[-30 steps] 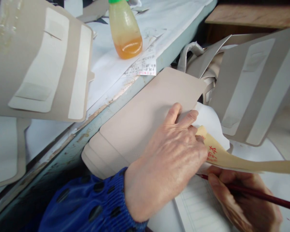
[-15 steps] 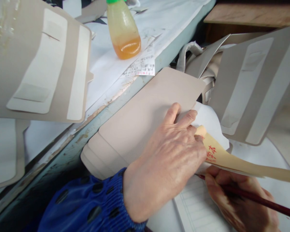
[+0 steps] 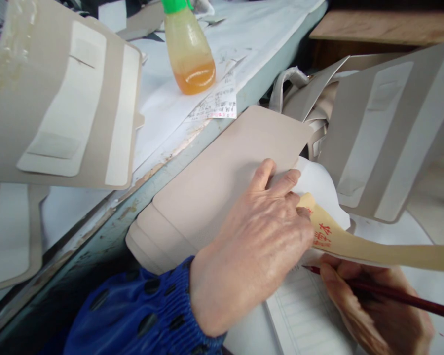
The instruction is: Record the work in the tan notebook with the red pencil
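Observation:
My left hand lies across a notebook. Two of its fingers stretch onto beige leather-like panels, while the others curl over the edge of the notebook's tan cover, which bears red characters and is folded back. In my right hand is a dark red pencil, pinched between thumb and fingers. Its point touches the lined page close to some small pencil marks. The cover hides part of the right fingers.
A spray bottle of amber liquid stands on the paper-covered table, beside a handwritten slip. Beige panels with white strips overhang the table edge at left. More panels and a bag-like piece with a handle sit at right.
My right hand has shifted slightly right and down, and the pencil's point now shows on the page. My left hand stays on the notebook. The view has moved a little.

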`<control>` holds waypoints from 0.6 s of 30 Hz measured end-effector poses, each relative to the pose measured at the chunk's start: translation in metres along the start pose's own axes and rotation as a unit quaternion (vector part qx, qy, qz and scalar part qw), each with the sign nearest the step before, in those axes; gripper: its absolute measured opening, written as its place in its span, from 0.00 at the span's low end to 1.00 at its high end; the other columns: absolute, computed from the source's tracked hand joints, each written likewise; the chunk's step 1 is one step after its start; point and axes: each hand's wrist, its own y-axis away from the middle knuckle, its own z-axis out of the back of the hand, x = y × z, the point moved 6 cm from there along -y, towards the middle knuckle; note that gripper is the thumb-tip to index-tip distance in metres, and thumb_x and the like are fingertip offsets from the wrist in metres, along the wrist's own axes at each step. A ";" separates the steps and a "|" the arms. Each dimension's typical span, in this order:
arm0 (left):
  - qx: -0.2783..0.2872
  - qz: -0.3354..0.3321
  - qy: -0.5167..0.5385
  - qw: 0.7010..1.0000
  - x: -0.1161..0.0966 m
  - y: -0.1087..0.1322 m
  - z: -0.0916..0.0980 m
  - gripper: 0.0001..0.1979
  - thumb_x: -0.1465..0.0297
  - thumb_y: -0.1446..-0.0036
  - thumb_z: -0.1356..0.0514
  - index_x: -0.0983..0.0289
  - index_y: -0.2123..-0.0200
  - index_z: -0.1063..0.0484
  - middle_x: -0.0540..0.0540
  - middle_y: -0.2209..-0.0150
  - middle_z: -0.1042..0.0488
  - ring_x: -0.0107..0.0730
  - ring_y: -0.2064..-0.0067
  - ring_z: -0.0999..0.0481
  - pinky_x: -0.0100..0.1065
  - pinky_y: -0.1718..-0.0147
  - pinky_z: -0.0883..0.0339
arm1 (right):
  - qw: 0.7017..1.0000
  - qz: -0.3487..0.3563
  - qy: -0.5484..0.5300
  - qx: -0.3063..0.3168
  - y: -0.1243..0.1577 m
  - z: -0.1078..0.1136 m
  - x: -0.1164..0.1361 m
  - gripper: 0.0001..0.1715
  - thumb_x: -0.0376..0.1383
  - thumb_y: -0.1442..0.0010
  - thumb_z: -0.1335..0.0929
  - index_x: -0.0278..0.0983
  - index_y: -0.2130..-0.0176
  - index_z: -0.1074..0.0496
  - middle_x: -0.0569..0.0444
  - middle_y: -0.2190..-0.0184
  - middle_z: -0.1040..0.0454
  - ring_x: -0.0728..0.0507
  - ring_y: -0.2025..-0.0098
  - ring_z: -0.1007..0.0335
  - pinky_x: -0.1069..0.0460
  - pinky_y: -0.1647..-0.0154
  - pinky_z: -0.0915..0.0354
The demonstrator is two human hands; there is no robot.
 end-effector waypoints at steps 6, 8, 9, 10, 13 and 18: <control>-0.009 -0.003 0.010 1.000 0.001 0.001 -0.001 0.18 0.73 0.31 0.44 0.61 0.76 0.27 0.54 0.66 0.23 0.52 0.42 0.29 0.61 0.40 0.43 | 0.986 0.107 0.123 0.034 0.010 0.003 0.000 0.10 0.36 0.37 0.31 0.45 0.68 0.37 0.65 0.78 0.31 0.51 0.81 0.32 0.59 0.79 0.36; -0.005 0.003 0.007 1.000 0.000 0.002 -0.001 0.18 0.74 0.32 0.43 0.61 0.76 0.27 0.54 0.66 0.24 0.53 0.41 0.30 0.61 0.39 0.44 | 0.986 0.104 0.124 0.039 0.011 0.002 0.000 0.10 0.37 0.36 0.32 0.45 0.67 0.38 0.66 0.77 0.30 0.51 0.80 0.31 0.59 0.78 0.35; -0.003 0.005 0.009 1.000 0.000 0.002 -0.001 0.18 0.75 0.32 0.44 0.61 0.76 0.27 0.54 0.66 0.24 0.53 0.41 0.30 0.61 0.39 0.44 | 0.986 0.100 0.127 0.035 0.011 0.002 0.000 0.10 0.37 0.36 0.32 0.45 0.67 0.38 0.66 0.77 0.30 0.51 0.80 0.31 0.59 0.77 0.35; 0.001 0.006 0.011 1.000 0.000 0.002 -0.001 0.19 0.75 0.31 0.44 0.61 0.76 0.27 0.54 0.66 0.24 0.54 0.40 0.31 0.62 0.39 0.44 | 0.986 0.094 0.133 0.028 0.011 0.003 0.000 0.11 0.38 0.36 0.32 0.45 0.68 0.38 0.66 0.78 0.31 0.51 0.80 0.32 0.58 0.77 0.35; 0.011 0.004 0.017 1.000 0.000 0.001 0.000 0.21 0.75 0.30 0.47 0.61 0.76 0.27 0.54 0.67 0.24 0.54 0.40 0.31 0.62 0.40 0.43 | 0.985 0.087 0.151 0.014 0.011 0.004 0.000 0.12 0.39 0.36 0.32 0.45 0.69 0.39 0.65 0.80 0.33 0.51 0.82 0.35 0.56 0.79 0.38; 0.014 0.001 0.013 1.000 0.000 0.000 0.000 0.21 0.75 0.30 0.47 0.61 0.76 0.26 0.55 0.67 0.24 0.54 0.40 0.32 0.61 0.41 0.43 | 0.991 0.063 0.119 0.016 0.011 0.003 -0.003 0.11 0.37 0.39 0.30 0.46 0.70 0.37 0.65 0.80 0.33 0.50 0.82 0.35 0.57 0.79 0.38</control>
